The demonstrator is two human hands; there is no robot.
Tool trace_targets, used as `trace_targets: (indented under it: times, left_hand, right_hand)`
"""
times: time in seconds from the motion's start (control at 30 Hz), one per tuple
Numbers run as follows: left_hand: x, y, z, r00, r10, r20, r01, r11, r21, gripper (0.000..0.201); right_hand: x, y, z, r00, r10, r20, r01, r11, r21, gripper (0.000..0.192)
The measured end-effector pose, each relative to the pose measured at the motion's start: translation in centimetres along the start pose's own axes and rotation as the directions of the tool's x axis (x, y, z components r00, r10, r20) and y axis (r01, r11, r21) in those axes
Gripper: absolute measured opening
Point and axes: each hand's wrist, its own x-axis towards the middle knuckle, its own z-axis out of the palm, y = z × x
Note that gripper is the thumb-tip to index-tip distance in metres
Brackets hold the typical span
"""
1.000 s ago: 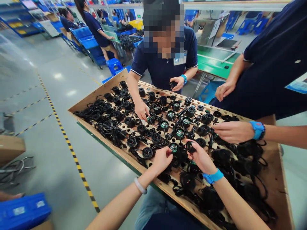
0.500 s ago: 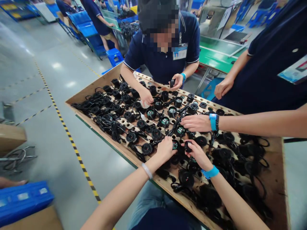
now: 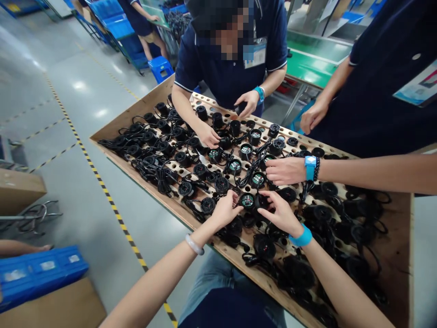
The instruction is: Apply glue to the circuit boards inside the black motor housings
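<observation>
Round black plastic component with a green-labelled face (image 3: 247, 200) sits seated in a hole of the perforated wooden board (image 3: 392, 255), between the person's two hands. The fingers (image 3: 235, 197) of the left hand (image 3: 223, 210) are curled and pinch at the component's left rim; whether they grip the rim itself or its thin black cable cannot be told. The fingers (image 3: 264, 195) of the right hand (image 3: 280, 214) are spread apart above a small black part just right of the component, and no closed grip shows there.

Compared with half a second ago, both hands have shifted slightly toward the far side of the board and closed in on the same component; the small black piece then pinched in the right hand is no longer clearly held. Judged from this, handling has passed from the loose piece to the seated component.

Outward, rows of similar black components with tangled black cables (image 3: 160, 175) fill the board. A co-worker's hand with a blue wristband (image 3: 285, 171) rests flat on the row beyond. Across the surface, another co-worker's hand (image 3: 208, 135) touches a component.
</observation>
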Motion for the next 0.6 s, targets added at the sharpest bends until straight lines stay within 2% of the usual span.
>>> trace_targets:
  times: [0.13, 0.2, 0.43, 0.6]
  left_hand:
    - [-0.5, -0.5, 0.5, 0.992, -0.125, -0.032, 0.120, 0.985, -0.125, 0.006]
    - [-0.3, -0.8, 0.6, 0.982, -0.186, -0.013, 0.181, 0.966, -0.186, 0.007]
    - [0.6, -1.4, 1.3, 0.954, -0.297, 0.032, 0.291, 0.900, -0.325, 0.015]
    - [0.7, -0.9, 1.5, 0.943, -0.327, 0.057, 0.321, 0.856, -0.404, 0.015]
  right_hand:
    - [0.7, 0.0, 0.3, 0.985, -0.155, 0.078, 0.168, 0.964, -0.205, 0.045]
    - [1.0, -0.1, 0.5, 0.971, -0.205, 0.124, 0.232, 0.935, -0.269, 0.046]
    - [1.9, 0.0, 0.8, 0.958, -0.211, 0.194, 0.257, 0.933, -0.252, 0.052]
    - [2.3, -0.1, 0.6, 0.960, -0.188, 0.209, 0.215, 0.970, -0.113, 0.049]
